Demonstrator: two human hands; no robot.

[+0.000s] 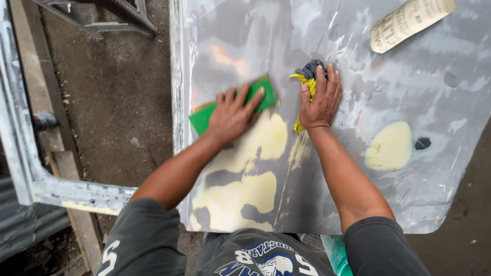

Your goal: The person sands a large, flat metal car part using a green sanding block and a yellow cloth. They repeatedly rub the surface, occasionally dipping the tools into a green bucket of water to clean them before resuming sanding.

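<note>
A person bends over a grey car panel (409, 92) laid flat, both hands at work on its upper middle. The left hand (231, 113) lies spread & flat, fingers extended, pressing a green sanding block (204, 116) onto the panel at the top edge of a large pale-yellow filler patch (245, 189); the block runs diagonally, one end poking out toward the panel's left rim, the other past the fingertips. The right hand (321, 98) is just beside it, palm down, fingers loosely curled over a bunched rag (308, 77), dark blue w/ a yellow strip trailing down under the palm; rag and hand both touch the panel. Judging by the blur at the left hand and the smeared, wet-looking sheen on the grey, this looks like the sanding stage of body-filler work, rag at hand for wiping. By that reading, the stroke calls for even flat pressure so the block doesn't dig into the filler edge, w/ the rag kept clear of the block's path. A second, smaller filler spot (389, 147) sits well apart to the right, untouched by either hand, a dark mark just beside it. A curled sheet of sandpaper (409, 23) rests near the panel's far edge. Dirt floor (112, 102) at left, where a pale frame piece (30, 174) lies.
</note>
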